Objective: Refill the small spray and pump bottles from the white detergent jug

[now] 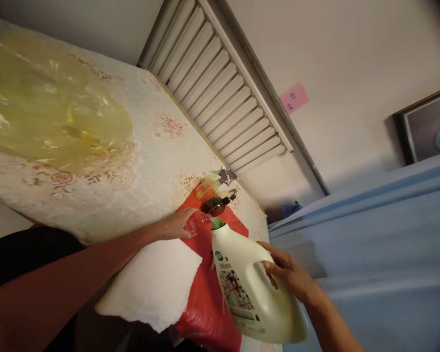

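Head view: my right hand [288,274] grips the jug [249,288] by its handle, tilted over the red bag [205,303]; my left fingers [190,226] clasp a small clear bottle [200,222] at the spout.

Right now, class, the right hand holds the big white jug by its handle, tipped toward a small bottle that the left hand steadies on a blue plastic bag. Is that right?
Not quite. In the head view the plastic bag is red, not blue. The rest stands: the right hand holds the white jug by its handle, tipped toward the small bottle that the left hand steadies.
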Demonstrator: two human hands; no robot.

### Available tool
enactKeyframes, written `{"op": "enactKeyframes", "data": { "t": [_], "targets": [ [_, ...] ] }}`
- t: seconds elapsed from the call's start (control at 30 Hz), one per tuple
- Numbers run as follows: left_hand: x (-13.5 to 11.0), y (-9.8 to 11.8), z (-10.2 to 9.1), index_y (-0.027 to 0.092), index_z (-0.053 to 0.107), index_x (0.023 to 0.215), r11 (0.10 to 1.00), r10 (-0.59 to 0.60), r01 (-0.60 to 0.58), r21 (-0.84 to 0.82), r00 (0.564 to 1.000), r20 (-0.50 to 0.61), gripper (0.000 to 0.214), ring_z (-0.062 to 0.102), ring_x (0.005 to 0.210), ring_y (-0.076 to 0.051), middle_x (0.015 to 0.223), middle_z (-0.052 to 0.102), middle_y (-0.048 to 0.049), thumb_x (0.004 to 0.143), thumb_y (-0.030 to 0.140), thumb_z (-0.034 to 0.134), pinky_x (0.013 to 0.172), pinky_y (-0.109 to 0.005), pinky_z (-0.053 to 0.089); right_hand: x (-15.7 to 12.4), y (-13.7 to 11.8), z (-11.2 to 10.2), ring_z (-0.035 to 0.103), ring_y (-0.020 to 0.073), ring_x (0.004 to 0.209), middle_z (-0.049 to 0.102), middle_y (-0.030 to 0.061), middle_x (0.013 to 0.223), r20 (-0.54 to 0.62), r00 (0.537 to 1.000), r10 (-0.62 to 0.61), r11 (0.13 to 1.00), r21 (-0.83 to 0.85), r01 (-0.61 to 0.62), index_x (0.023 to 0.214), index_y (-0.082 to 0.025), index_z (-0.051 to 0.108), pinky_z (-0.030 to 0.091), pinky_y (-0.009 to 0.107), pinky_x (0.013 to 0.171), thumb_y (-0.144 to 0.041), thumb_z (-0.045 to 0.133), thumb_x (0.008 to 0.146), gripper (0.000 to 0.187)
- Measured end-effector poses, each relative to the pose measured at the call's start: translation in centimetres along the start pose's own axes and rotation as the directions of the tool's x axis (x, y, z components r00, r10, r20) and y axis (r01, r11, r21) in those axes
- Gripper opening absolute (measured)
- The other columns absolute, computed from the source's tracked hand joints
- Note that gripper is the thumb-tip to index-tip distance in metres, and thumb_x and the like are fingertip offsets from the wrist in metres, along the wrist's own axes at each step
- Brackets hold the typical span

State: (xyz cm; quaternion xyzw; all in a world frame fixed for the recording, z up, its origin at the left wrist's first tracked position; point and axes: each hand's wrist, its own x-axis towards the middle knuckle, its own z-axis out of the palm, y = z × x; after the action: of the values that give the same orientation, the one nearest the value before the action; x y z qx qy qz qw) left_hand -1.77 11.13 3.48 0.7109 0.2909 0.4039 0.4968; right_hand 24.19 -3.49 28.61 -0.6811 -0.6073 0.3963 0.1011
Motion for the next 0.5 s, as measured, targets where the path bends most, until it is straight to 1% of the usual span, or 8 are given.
{"op": "enactKeyframes", "data": {
  "t": [0.13, 0.23, 0.37, 0.5],
  "targets": [
    [-0.03, 0.12, 0.0, 0.027, 0.053, 0.127, 1.0, -0.003, 0.003, -0.02, 1.0, -0.009, 0.063, 0.06, 0.114, -0.032, 0.124, 0.063, -0.0084, 0.068, 0.037, 0.075, 0.086, -0.038, 0.053, -0.07, 0.06, -0.05, 0.044, 0.0096, 0.057, 0.055, -0.0011, 0.077, -0.002, 1.0, -0.002, 1.0, 0.01, 0.002, 0.14, -0.019, 0.05, 0.041, 0.022, 0.049, -0.047, 0.065, 0.088, 0.061],
    [-0.01, 0.06, 0.0, 0.028, 0.052, 0.127, 1.0, -0.002, 0.002, -0.006, 1.0, -0.006, 0.063, 0.059, 0.116, -0.032, 0.125, 0.062, -0.0086, 0.069, 0.038, 0.074, 0.089, -0.039, 0.052, -0.08, 0.03, -0.08, 0.044, 0.0095, 0.057, 0.055, -0.0011, 0.076, 0.002, 1.0, 0.0, 1.0, 0.012, 0.0, 0.142, -0.019, 0.049, 0.04, 0.022, 0.049, -0.046, 0.065, 0.088, 0.061],
    [-0.05, 0.15, -0.01, 0.025, 0.054, 0.126, 1.0, -0.007, 0.007, 0.01, 1.0, -0.014, 0.064, 0.056, 0.122, -0.036, 0.126, 0.062, -0.0099, 0.067, 0.038, 0.076, 0.092, -0.042, 0.051, 0.0, 0.19, -0.14, 0.044, 0.0096, 0.057, 0.056, -0.0005, 0.078, -0.002, 1.0, -0.002, 1.0, 0.009, 0.002, 0.141, -0.02, 0.049, 0.04, 0.022, 0.048, -0.046, 0.065, 0.088, 0.061],
    [-0.12, 0.29, 0.02, 0.024, 0.052, 0.126, 1.0, 0.009, -0.008, 0.02, 1.0, -0.024, 0.063, 0.058, 0.119, -0.034, 0.126, 0.062, -0.01, 0.069, 0.037, 0.075, 0.093, -0.043, 0.051, 0.03, 0.35, -0.22, 0.045, 0.0098, 0.059, 0.056, -0.0005, 0.078, 0.001, 1.0, -0.013, 1.0, 0.001, 0.013, 0.141, -0.02, 0.05, 0.041, 0.022, 0.048, -0.045, 0.065, 0.089, 0.06]
  ]
}}
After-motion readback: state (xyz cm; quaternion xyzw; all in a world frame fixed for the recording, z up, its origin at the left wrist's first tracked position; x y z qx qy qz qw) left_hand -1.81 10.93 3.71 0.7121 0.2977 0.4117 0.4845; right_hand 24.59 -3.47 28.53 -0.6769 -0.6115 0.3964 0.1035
